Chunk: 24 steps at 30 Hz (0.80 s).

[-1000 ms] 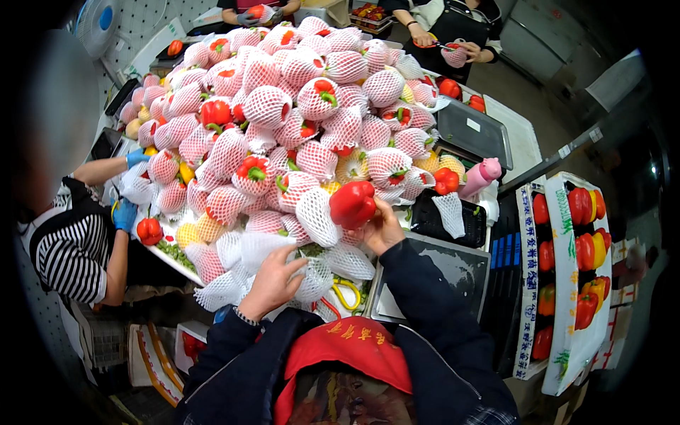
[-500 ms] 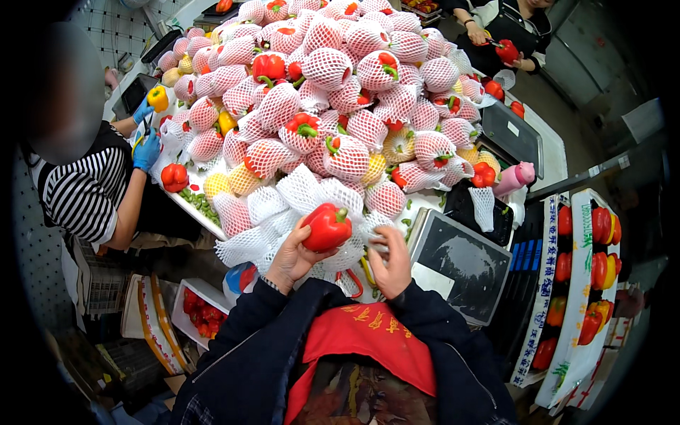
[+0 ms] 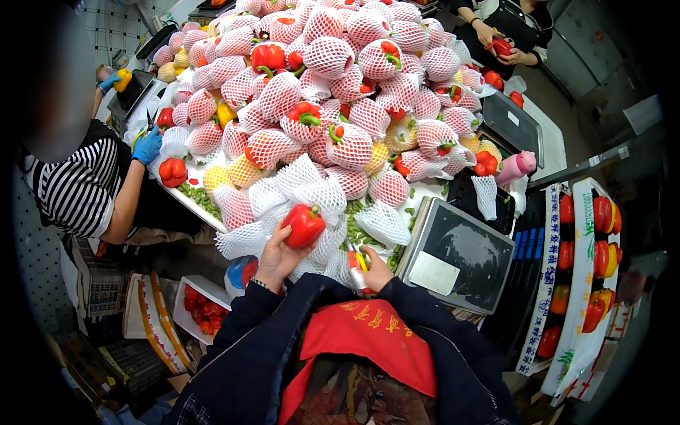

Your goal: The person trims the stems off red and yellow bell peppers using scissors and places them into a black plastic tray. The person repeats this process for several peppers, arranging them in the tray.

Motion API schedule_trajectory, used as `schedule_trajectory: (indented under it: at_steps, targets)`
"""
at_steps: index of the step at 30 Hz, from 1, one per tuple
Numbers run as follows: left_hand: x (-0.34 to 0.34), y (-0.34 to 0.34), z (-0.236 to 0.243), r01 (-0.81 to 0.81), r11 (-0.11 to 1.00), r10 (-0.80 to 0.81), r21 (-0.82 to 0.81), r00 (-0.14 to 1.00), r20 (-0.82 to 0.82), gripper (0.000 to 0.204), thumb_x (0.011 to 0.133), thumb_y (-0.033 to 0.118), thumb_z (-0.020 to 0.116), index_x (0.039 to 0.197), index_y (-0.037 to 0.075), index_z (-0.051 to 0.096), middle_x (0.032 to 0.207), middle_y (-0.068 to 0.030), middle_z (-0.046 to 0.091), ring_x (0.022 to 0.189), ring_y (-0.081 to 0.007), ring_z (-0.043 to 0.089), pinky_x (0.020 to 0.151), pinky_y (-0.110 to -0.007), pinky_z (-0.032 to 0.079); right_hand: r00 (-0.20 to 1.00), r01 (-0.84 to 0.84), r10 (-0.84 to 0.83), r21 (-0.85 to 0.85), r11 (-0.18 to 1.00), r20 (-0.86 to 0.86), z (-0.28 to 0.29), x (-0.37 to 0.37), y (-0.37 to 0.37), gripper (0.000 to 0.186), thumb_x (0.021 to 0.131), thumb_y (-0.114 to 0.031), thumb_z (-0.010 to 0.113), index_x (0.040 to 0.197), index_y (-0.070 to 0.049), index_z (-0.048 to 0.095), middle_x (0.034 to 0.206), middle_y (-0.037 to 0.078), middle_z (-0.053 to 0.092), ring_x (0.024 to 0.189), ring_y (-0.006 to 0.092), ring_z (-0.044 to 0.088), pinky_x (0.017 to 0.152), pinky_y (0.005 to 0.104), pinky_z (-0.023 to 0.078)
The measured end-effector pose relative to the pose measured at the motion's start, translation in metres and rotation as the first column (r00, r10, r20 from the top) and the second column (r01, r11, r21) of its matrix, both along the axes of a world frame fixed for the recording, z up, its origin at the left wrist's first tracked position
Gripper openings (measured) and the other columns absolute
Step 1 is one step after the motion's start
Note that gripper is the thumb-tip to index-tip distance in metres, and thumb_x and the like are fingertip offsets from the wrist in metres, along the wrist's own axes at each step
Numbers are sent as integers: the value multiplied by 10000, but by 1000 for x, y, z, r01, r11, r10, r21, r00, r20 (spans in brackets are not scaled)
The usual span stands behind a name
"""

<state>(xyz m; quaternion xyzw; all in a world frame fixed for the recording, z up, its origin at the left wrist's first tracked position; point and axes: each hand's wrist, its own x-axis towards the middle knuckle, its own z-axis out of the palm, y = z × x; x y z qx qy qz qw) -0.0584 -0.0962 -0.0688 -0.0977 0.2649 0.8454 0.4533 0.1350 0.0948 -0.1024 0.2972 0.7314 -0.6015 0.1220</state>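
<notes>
My left hand (image 3: 278, 258) is closed round a red bell pepper (image 3: 304, 226), its green stem pointing up. To the right of the pepper, my right hand (image 3: 377, 270) is closed on scissors (image 3: 356, 268) with red and yellow handles, their tip toward the table. White foam net sleeves (image 3: 268, 200) lie just beyond and beneath my left hand. Another loose white sleeve (image 3: 383, 224) rests beyond my right hand, among cut green stems (image 3: 356, 230).
A large heap of net-wrapped peppers (image 3: 328, 58) covers the table. A scale (image 3: 462, 249) stands right, near a pink bottle (image 3: 516, 166). Boxes of peppers (image 3: 564, 283) stack at far right; a white bin (image 3: 205, 287) sits lower left. A co-worker's gloved hand (image 3: 147, 146) holds scissors.
My right hand has moved down and taken hold of the scissors; a loose white sleeve now lies beyond it. My left hand has brought the pepper slightly left. The left co-worker's yellow pepper has moved away.
</notes>
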Motion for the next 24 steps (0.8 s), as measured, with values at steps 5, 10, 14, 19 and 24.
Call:
schedule_trajectory:
  at_steps: [5,10,14,19,24]
  targets:
    - [-5,-5,-6,3,1000,-3,-30,1000,6,596,926,279,629,1471,174,412,1464,-138,473,1315,-371,481,1023,-547,438,975,217,-205,-517,828,81,60,25,11,565,944,-397,682,1383,-106,479,675,26,542,469,131,519,450,278,419]
    - [-8,-7,11,155,987,-151,38,984,-97,553,972,381,554,1458,163,403,1388,-158,535,1166,-384,606,913,-501,519,979,6,42,238,971,-199,94,27,1,611,801,-341,811,1280,-74,541,832,96,630,692,227,630,624,352,492]
    - [-10,-6,24,226,972,-233,-57,953,-193,649,984,496,479,1482,88,397,1310,-231,600,1035,-441,662,798,-440,573,946,-14,155,442,897,-285,100,16,1,663,747,-273,845,1300,-68,544,931,124,619,709,216,602,648,342,488]
    - [-11,-9,16,331,939,-343,-97,928,-144,713,996,570,413,1463,31,408,1241,-242,635,938,-418,694,676,-395,590,916,-63,228,444,894,-329,99,9,1,659,765,-349,835,1290,-72,549,1002,154,627,769,276,644,681,373,518]
    - [-4,-3,20,337,941,-337,-19,941,20,724,970,645,394,1434,93,465,1221,-206,653,863,-377,687,622,-382,558,927,-124,255,421,899,-273,97,10,-4,654,797,-341,815,1317,-70,526,1024,183,646,787,313,680,678,396,541]
